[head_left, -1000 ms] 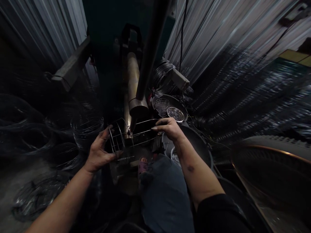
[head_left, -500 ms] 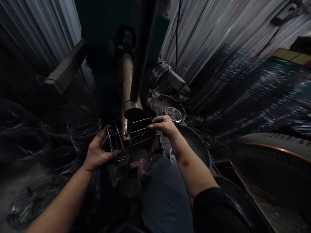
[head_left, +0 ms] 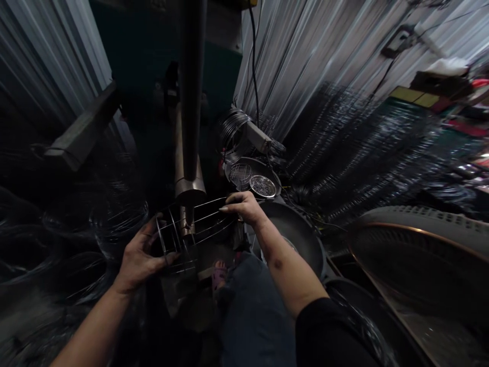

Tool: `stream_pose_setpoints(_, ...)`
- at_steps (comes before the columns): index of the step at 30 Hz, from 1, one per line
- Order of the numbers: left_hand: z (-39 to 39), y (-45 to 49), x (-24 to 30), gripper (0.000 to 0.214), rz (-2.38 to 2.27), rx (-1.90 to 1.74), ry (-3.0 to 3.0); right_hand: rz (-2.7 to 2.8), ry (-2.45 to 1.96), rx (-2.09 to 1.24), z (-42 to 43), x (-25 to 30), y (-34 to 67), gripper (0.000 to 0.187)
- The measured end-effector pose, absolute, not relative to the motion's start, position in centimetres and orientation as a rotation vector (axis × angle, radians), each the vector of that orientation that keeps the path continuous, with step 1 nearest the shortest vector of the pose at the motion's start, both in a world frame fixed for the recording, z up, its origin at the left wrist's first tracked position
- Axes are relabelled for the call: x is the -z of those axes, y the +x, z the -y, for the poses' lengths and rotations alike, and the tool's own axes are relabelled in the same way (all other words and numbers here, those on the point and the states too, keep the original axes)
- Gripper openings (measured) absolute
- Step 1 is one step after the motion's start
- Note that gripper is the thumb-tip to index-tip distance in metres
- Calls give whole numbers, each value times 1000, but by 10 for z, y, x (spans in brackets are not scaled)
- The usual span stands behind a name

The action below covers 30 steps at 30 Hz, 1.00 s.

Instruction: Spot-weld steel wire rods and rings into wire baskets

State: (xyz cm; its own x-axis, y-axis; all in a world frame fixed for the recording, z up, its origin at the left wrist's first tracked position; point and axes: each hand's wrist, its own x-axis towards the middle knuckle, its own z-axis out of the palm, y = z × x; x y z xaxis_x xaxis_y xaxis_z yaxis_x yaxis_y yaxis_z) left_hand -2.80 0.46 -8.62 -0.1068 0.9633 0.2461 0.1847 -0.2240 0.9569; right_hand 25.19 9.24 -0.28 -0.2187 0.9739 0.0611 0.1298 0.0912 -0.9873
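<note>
Both of my hands hold a wire basket frame (head_left: 198, 224) under the tip of a vertical metal rod (head_left: 190, 168) of a green machine (head_left: 153, 56). My left hand (head_left: 139, 255) grips the frame's near left end, fingers curled round the wires. At the far right rim, my right hand (head_left: 244, 206) is closed on the top wire. The rod's tip reaches down inside the frame. My knee in blue trousers (head_left: 252, 306) and a sandalled foot (head_left: 218, 275) are below the frame.
A round tray (head_left: 267, 173) with two small wire pieces stands behind my right hand. A large dark pan (head_left: 301, 234) lies to the right. Stacked wire rings (head_left: 367, 148) fill the right side, wire coils (head_left: 114, 219) the left. Corrugated metal walls stand behind.
The view has swung, so everything sits further left and lower in the frame. Both hands keep the same hold on the wire frame under the rod.
</note>
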Motion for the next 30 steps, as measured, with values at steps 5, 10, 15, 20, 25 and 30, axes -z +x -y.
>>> stream_pose_setpoints(5, -4, -27, 87, 96, -1276, -1397, 1434, 1505, -1134, -1260, -93, 2, 253, 27)
stream_pose_setpoints(10, -4, -22, 82, 101, -1196, -1384, 1342, 1533, -1127, -1252, -94, 6, 251, 31)
stream_pose_setpoints(15, -2, -21, 79, 102, -1249, -1384, 1362, 1550, -1169, -1127, -93, 6, 251, 36)
stream_pose_setpoints(20, 50, -22, 82, 98, -1310, -1384, 1572, 1515, -1139, -775, -41, 0, 263, 32)
stream_pose_setpoints(25, 124, -9, 90, 91, -1583, -1087, 1101, 1458, -1129, -1532, 62, 46, 252, 29)
stream_pose_setpoints(30, 148, -19, 102, 68, -1558, -884, 934, 1199, -1154, -1917, 112, 87, 215, 31)
